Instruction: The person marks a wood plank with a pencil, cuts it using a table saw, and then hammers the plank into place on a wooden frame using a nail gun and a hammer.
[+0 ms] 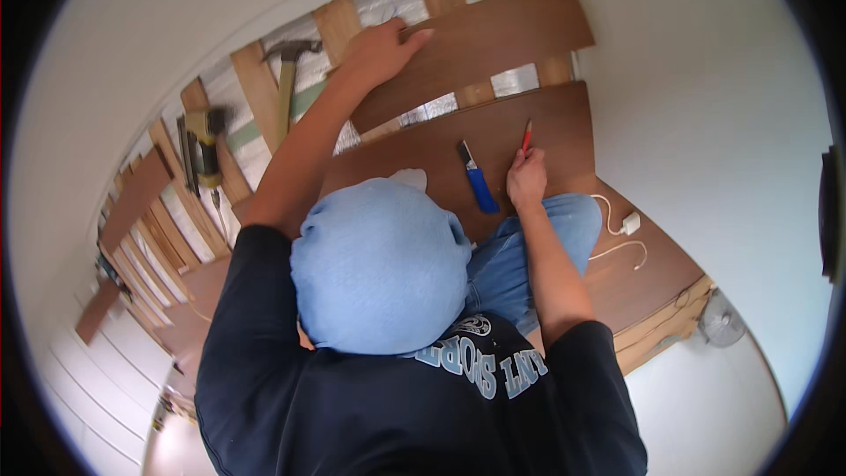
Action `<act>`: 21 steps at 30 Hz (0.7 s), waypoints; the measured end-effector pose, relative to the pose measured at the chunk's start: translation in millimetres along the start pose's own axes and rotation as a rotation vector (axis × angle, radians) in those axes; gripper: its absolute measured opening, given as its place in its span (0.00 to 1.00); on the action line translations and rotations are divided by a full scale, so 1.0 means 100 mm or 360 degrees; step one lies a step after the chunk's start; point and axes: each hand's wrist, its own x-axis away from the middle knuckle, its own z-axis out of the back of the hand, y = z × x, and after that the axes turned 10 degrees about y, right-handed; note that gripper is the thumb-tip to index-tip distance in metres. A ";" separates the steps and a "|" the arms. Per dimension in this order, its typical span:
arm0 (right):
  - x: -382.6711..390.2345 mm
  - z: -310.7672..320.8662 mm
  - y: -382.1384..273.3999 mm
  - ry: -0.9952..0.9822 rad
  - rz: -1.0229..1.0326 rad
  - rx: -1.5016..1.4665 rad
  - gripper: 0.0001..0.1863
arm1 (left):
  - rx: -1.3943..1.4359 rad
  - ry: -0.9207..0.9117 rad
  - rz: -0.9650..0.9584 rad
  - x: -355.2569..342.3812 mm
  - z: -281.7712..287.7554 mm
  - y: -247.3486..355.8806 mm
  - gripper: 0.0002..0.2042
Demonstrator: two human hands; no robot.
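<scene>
My left hand [381,55] grips the far left edge of a loose brown floor plank [502,33], its thumb on the top face. That plank lies at a slant across pale wooden battens [257,92] over silver foil. In my right hand [527,178], closed and pointing away from me, is a red pencil [528,137]. It is held over a nearer brown plank [423,145]. Between the hands, a blue-handled cutting knife [478,185] lies on this nearer plank. A blue cap [381,264] hides part of the floor below my left forearm.
A claw hammer [287,79] and an olive-and-black nail gun [203,150] rest on the battens at left. A white plug adapter [630,223] with a cable lies right of my knee. White walls [687,79] close in the far and right sides. Another brown board [137,198] lies far left.
</scene>
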 end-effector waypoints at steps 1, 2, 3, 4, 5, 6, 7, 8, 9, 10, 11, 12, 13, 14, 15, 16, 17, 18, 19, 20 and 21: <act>0.01 -0.01 0.02 0.0043 -0.0045 -0.0009 0.16 | -0.0007 -0.0062 0.0063 0.03 0.18 -0.07 0.34; -0.04 -0.02 0.08 -0.0045 0.0013 -0.0050 0.17 | 0.0034 -0.0047 0.0096 0.09 0.31 -0.11 0.35; -0.08 -0.01 0.13 -0.0129 0.0069 -0.0098 0.18 | 0.0070 -0.0034 0.0123 0.18 0.42 -0.16 0.35; -0.17 0.04 0.21 -0.0045 0.0011 -0.0104 0.18 | 0.0133 -0.0063 0.0196 0.28 0.51 -0.12 0.36; -0.38 0.17 0.34 -0.0215 -0.0075 0.0094 0.18 | 0.0129 -0.0051 0.0171 0.38 0.55 0.01 0.35; -0.44 0.28 0.26 -0.0442 -0.0147 0.0234 0.20 | 0.0095 -0.0020 0.0137 0.54 0.64 -0.13 0.34; -0.31 0.37 0.05 -0.0475 -0.0193 0.0338 0.21 | -0.0014 -0.0175 0.0228 0.75 0.79 -0.26 0.33; -0.20 0.52 -0.16 -0.0496 -0.0259 0.0465 0.22 | -0.0161 -0.0254 0.0272 0.98 0.90 -0.26 0.32; -0.12 0.68 -0.49 -0.0560 -0.0223 0.0354 0.22 | -0.0178 -0.0256 0.0291 1.19 1.07 -0.42 0.32; -0.09 0.92 -0.62 -0.0600 -0.0221 0.0287 0.22 | -0.0150 -0.0330 0.0335 1.39 1.19 -0.32 0.33; 0.05 1.16 -0.89 -0.0641 -0.0211 0.0203 0.21 | -0.0130 -0.0407 0.0371 1.59 1.35 -0.37 0.33; 0.24 1.42 -1.23 -0.0689 -0.0179 0.0105 0.21 | -0.0193 -0.0405 0.0428 1.85 1.53 -0.56 0.34; 0.46 1.72 -1.50 -0.0695 -0.0158 0.0047 0.21 | -0.0282 -0.0570 0.0470 2.06 1.74 -0.76 0.35; 0.65 2.04 -1.66 -0.0680 -0.0150 0.0003 0.21 | -0.0382 -0.0620 0.0524 2.29 1.89 -0.85 0.33; 0.83 2.32 -1.77 -0.0696 -0.0123 -0.0095 0.20 | -0.0437 -0.0801 0.0488 2.43 2.12 -1.04 0.32; 1.02 2.61 -2.06 -0.0727 -0.0030 -0.0256 0.20 | -0.0710 -0.0586 0.0433 2.70 2.56 -1.52 0.31; 1.20 2.90 -1.75 -0.0728 -0.0031 -0.0173 0.20 | -0.0841 -0.0978 0.0419 2.77 2.49 -1.20 0.34; 1.40 3.22 -1.73 -0.0751 0.0034 -0.0175 0.19 | -0.0874 -0.0913 0.0647 2.88 2.72 -1.20 0.37; 1.63 3.48 -1.51 -0.0744 0.0157 -0.0094 0.19 | -0.0878 -0.1061 0.0540 3.00 2.87 -1.01 0.36; 1.87 3.74 -1.41 -0.0737 0.0314 -0.0077 0.19 | -0.0481 -0.0862 0.0606 3.07 3.24 -1.13 0.41; 2.14 3.96 -1.17 -0.0845 0.0408 -0.0053 0.20 | -0.0973 -0.1088 0.0702 3.11 3.47 -0.99 0.40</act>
